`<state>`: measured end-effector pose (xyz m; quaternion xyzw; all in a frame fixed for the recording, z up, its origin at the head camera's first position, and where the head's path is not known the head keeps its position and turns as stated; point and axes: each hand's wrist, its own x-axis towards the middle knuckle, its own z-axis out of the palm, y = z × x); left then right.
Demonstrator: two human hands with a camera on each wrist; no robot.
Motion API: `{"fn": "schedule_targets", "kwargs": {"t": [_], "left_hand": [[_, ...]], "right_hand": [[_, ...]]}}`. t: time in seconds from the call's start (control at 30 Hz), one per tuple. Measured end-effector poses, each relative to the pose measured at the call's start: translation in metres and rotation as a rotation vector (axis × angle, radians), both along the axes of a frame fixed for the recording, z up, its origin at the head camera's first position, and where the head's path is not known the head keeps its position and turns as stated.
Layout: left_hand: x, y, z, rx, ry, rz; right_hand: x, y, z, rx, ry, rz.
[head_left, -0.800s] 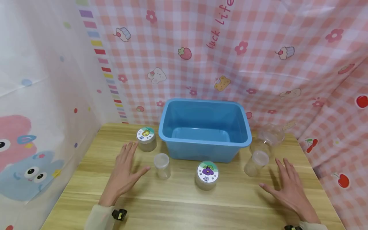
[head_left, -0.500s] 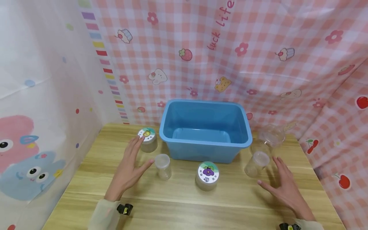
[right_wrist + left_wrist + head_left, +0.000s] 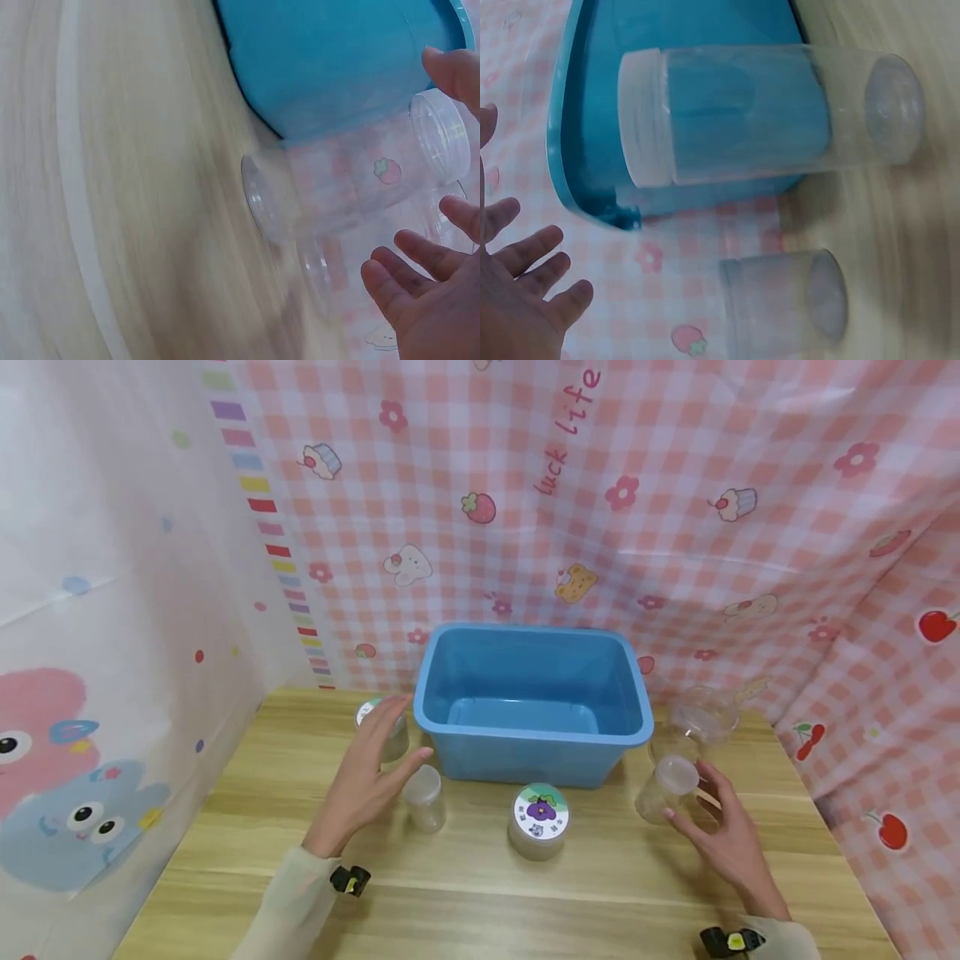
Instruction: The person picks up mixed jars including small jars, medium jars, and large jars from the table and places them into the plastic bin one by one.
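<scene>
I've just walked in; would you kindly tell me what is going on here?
A person has both bare hands open over a table, gripping nothing. The left hand is near the left clear jar and the back-left jar. The right hand is beside the right clear jar; contact is hard to tell. The purple-label jar stands in front of the blue bin.

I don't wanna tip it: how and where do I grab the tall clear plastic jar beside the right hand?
Probably grip the tall clear plastic jar just below its whitish round lid, coming from its right. It stands upright and is cylindrical, so fingers could curl around it. The blue plastic bin is behind-left, the right hand on its right.
</scene>
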<state>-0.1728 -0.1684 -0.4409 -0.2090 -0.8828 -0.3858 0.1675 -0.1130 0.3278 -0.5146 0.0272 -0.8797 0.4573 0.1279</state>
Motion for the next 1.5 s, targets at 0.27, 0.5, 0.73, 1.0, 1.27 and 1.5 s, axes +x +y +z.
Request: {"fn": "schedule_targets", "kwargs": {"t": [0.27, 0.5, 0.73, 1.0, 1.27, 1.5], "left_hand": [[-0.010, 0.008, 0.006, -0.081, 0.208, -0.040], [-0.017, 0.013, 0.007, -0.114, 0.346, -0.118], [-0.023, 0.022, 0.005, -0.108, 0.386, -0.159], [-0.024, 0.031, 0.004, -0.131, 0.409, -0.112], [-0.022, 0.031, 0.002, -0.118, 0.405, -0.095], [-0.021, 0.032, 0.004, -0.103, 0.371, -0.087]], "right_hand": [[-0.003, -0.009, -0.010, -0.123, 0.024, -0.021], [-0.006, -0.012, -0.013, -0.238, 0.057, -0.064], [-0.009, -0.015, -0.015, -0.272, 0.057, -0.058], [-0.011, -0.018, -0.018, -0.296, 0.044, -0.099], [-0.012, -0.019, -0.020, -0.296, 0.066, -0.100], [-0.012, -0.018, -0.013, -0.259, 0.087, -0.099]]}}
